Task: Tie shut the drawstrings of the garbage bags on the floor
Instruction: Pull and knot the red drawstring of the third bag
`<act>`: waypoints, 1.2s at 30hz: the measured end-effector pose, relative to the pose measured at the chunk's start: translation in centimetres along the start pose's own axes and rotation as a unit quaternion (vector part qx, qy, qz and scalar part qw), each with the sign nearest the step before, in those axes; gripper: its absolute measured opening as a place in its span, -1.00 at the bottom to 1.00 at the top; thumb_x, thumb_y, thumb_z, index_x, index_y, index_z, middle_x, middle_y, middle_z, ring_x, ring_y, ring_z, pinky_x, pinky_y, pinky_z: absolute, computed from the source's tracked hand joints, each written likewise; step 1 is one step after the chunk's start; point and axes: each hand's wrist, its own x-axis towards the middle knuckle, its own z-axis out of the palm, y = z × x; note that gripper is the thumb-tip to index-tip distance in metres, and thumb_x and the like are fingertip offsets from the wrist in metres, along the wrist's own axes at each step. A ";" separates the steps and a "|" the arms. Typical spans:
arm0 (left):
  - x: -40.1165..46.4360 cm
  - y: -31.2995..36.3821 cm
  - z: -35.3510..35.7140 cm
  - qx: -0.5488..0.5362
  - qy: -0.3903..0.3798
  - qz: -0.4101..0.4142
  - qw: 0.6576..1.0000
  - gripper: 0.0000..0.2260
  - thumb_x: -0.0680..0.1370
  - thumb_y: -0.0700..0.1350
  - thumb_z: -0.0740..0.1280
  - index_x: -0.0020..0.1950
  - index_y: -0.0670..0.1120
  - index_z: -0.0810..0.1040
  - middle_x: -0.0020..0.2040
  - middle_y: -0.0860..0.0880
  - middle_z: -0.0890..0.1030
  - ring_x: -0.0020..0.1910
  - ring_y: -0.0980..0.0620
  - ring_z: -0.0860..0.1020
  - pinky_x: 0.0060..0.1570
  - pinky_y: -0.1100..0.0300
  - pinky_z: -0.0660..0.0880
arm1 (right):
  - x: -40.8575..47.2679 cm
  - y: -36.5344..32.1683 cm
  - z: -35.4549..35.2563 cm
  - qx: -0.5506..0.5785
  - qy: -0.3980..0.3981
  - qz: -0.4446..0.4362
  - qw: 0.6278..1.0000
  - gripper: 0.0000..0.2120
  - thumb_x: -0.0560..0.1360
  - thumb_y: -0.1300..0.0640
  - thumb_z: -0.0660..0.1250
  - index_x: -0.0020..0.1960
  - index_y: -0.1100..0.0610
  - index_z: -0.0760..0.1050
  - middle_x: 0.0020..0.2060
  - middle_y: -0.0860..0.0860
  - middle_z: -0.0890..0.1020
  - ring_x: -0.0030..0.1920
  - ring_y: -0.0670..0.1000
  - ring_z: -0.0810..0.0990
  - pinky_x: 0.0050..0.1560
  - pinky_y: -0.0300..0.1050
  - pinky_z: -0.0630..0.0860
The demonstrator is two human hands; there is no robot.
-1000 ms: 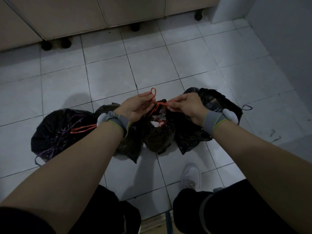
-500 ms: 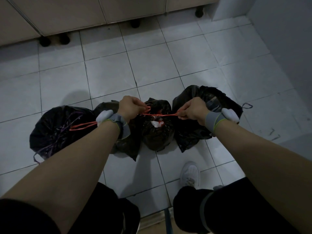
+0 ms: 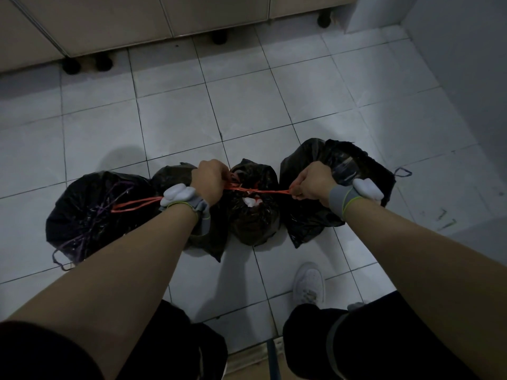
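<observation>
Several black garbage bags stand in a row on the tiled floor. The middle bag (image 3: 253,215) has an orange drawstring (image 3: 263,191) stretched taut across its mouth. My left hand (image 3: 210,181) is fisted on one end and my right hand (image 3: 312,185) on the other, pulled apart sideways. A bag (image 3: 192,174) sits partly hidden behind my left wrist, with an orange loop (image 3: 134,205) trailing left. The far-left bag (image 3: 90,215) shows purple strings. The right bag (image 3: 329,160) has a dark string loop (image 3: 403,171) lying on the floor.
Cabinet fronts (image 3: 137,23) on black feet run along the back. A grey wall (image 3: 466,64) rises at the right. My white shoe (image 3: 308,283) and dark trouser legs are just below the bags.
My hands moved from pinching a small loop close together to pulling apart as fists, so the orange drawstring now runs straight and taut over the middle bag.
</observation>
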 end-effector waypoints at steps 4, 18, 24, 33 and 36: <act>-0.1 0.0 0.0 0.058 -0.005 0.031 0.998 -0.78 0.59 -0.27 0.33 0.10 -0.09 0.74 0.12 -0.17 0.68 0.22 -0.27 0.56 0.27 -0.09 0.50 | 0.4 0.2 0.0 -0.045 0.010 -0.018 0.999 -0.85 0.44 0.38 0.40 -0.02 0.36 0.67 -0.08 0.27 0.73 0.01 0.25 0.72 0.11 0.16 0.64; -0.4 1.4 -1.7 0.000 -0.105 0.170 0.980 -0.79 0.57 -0.12 0.37 0.16 -0.02 0.73 0.07 -0.04 0.72 0.03 -0.01 0.65 0.02 0.24 0.45 | 0.5 -0.4 2.4 -0.118 0.018 -0.182 0.976 -0.69 0.53 0.18 0.36 0.25 0.12 0.64 0.13 0.11 0.70 0.16 0.07 0.65 0.24 -0.28 0.43; -0.2 0.9 -1.9 0.030 -0.127 0.212 0.969 -0.67 0.46 0.05 0.58 0.17 -0.04 0.71 -0.02 0.04 0.67 -0.07 0.11 0.58 -0.01 0.33 0.39 | 0.2 -0.3 2.8 -0.188 -0.048 -0.222 0.956 -0.72 0.36 0.20 0.59 0.05 0.15 0.68 -0.01 0.03 0.68 0.00 0.01 0.65 0.16 -0.17 0.56; 0.2 1.7 -3.0 0.035 -0.096 0.240 0.965 -0.81 0.45 -0.13 0.61 0.04 -0.11 0.78 -0.10 -0.09 0.76 -0.13 -0.03 0.69 -0.04 0.22 0.52 | 0.5 -0.3 2.7 -0.175 -0.003 -0.250 0.952 -0.87 0.42 0.18 0.57 -0.10 0.23 0.73 -0.19 0.11 0.74 -0.22 -0.05 0.64 0.00 -0.17 0.61; 0.1 2.1 -3.3 0.049 -0.094 0.234 0.966 -0.88 0.49 -0.15 0.57 0.01 -0.11 0.80 -0.09 -0.08 0.78 -0.10 -0.05 0.71 -0.07 0.26 0.47 | 0.6 -0.7 2.5 -0.170 0.018 -0.251 0.953 -0.86 0.45 0.14 0.55 -0.14 0.23 0.73 -0.20 0.11 0.73 -0.24 -0.08 0.60 -0.08 -0.23 0.54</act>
